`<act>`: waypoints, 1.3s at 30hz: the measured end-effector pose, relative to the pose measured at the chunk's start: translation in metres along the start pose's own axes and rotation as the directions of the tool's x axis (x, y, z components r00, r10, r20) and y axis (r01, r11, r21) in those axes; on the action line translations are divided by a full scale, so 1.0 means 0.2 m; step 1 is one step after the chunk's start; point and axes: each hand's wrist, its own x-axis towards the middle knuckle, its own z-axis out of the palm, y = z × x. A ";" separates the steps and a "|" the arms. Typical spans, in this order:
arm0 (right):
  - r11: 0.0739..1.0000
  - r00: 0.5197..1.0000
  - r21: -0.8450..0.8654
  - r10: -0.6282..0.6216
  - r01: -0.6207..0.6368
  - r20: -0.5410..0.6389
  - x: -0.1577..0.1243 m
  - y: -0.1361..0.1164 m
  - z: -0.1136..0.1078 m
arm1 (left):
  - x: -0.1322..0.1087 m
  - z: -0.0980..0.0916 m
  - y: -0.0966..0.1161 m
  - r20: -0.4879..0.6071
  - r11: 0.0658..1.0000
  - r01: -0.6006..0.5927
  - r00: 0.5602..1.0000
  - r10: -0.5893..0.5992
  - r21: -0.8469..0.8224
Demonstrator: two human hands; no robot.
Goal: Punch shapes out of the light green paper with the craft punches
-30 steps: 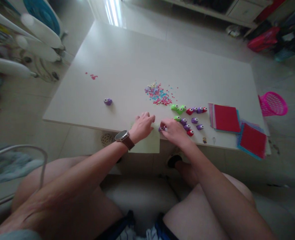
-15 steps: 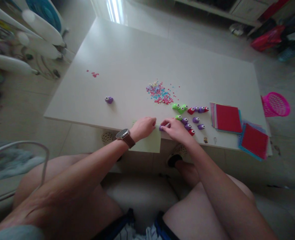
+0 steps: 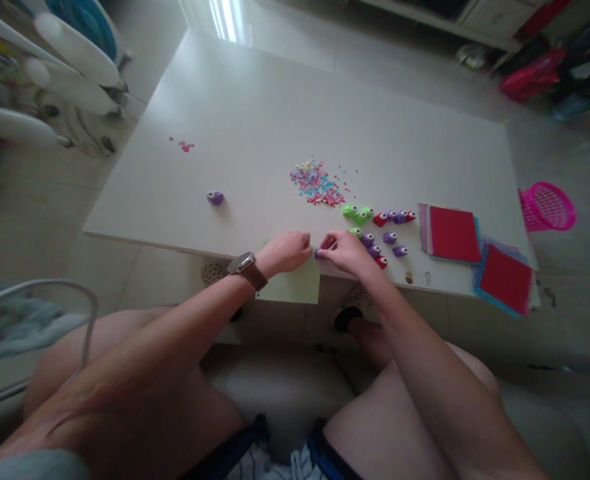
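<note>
A pale yellow-green sheet of paper (image 3: 295,287) lies at the table's near edge and hangs over it. My left hand (image 3: 289,252), with a watch on its wrist, rests over this sheet with the fingers curled closed; the fingertips' grip on the paper is partly hidden. Beside the sheet's right edge, my right hand (image 3: 342,250) pinches a small purple piece with a round eye (image 3: 317,253), mostly covered by the fingers. Just right of that hand, several similar eyed pieces sit in green, purple and red, among them a purple one (image 3: 400,251) and a green one (image 3: 363,215).
A heap of colourful confetti (image 3: 319,183) lies mid-table, with a few red bits (image 3: 186,146) farther left. One purple eyed piece (image 3: 215,197) stands alone at left. Stacks of coloured paper squares (image 3: 455,235) lie at right, near a pink basket (image 3: 549,207).
The view has shifted slightly. Both hands keep almost the same place and pose, with the right fingers still around the purple piece.
</note>
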 end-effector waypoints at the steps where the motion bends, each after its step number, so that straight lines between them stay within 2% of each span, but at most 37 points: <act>1: 1.000 1.000 -0.021 0.005 -0.005 -0.005 0.01 -0.01 0.00 | 0.00 0.00 0.00 0.011 1.000 0.003 1.000 -0.003 -0.008; 7: 0.979 0.998 -0.198 0.058 -0.052 0.026 0.03 -0.08 -0.03 | 0.01 0.00 0.00 0.028 1.000 0.007 1.000 -0.008 0.008; 10: 0.972 0.994 -0.222 0.089 -0.074 0.059 0.04 -0.11 -0.04 | 0.02 0.00 -0.01 0.033 1.000 -0.005 0.999 0.004 0.025; 16: 0.974 0.992 -0.206 0.110 -0.098 0.052 0.03 -0.11 -0.05 | 0.02 0.00 -0.01 0.039 0.999 -0.014 0.999 0.013 0.035; 21: 0.997 0.993 -0.060 0.049 -0.043 0.108 0.02 -0.06 -0.09 | 0.01 0.01 -0.01 0.040 0.997 -0.018 0.999 0.016 0.072; 25: 0.986 0.999 -0.162 -0.044 0.039 -0.027 -0.01 -0.01 -0.12 | -0.01 0.02 -0.02 0.022 0.997 -0.043 0.999 0.041 0.068; 30: 0.951 0.990 -0.282 -0.140 0.127 -0.028 -0.03 0.04 -0.08 | -0.01 0.04 -0.02 0.014 0.996 -0.045 0.999 0.044 0.079; 33: 0.942 0.990 -0.323 -0.125 0.097 -0.069 -0.03 0.05 -0.08 | -0.01 0.03 -0.02 0.018 0.995 -0.047 0.999 0.045 0.091; 39: 0.896 0.991 -0.441 -0.016 -0.045 -0.133 -0.07 0.03 -0.14 | -0.06 0.00 -0.03 0.033 0.987 -0.022 0.999 0.017 0.156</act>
